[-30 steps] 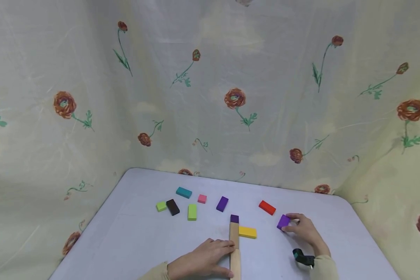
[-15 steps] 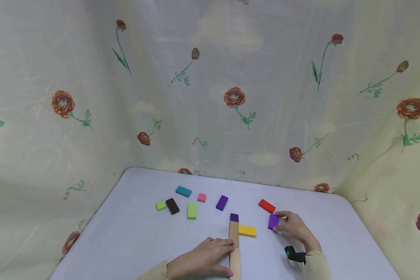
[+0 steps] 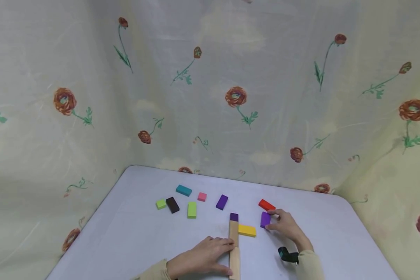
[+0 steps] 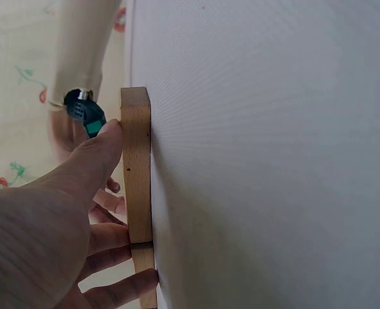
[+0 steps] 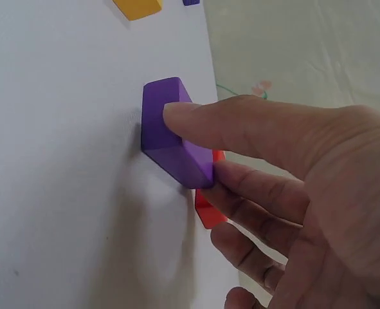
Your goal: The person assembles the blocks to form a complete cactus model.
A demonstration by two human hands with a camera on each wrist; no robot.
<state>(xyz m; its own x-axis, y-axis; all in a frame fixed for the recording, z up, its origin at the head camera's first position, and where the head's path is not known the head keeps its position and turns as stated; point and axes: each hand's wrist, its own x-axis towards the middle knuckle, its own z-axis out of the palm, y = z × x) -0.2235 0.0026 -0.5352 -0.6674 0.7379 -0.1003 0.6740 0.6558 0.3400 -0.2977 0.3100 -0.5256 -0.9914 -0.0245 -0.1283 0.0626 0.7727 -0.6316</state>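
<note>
Okay, so on this bench (image 3: 143, 241) it looks like the carrying step. Left hand (image 3: 208, 256) has its fingers loosely extended against the wooden row (image 3: 235, 252), steadying it, not clutching. Right hand (image 3: 287, 225) is pinching the purple block (image 3: 265, 220) between thumb and fingertips. Just beyond those right fingers is the red block (image 3: 267, 205); the yellow block (image 3: 247, 230) sits between both sets of fingers, just beside the row. I'd say the next move calls for a short leftward carry, then squaring up without knocking yellow. Versus half a second ago, purple's shifted left, closer to yellow; left hand's basically parked.
</note>
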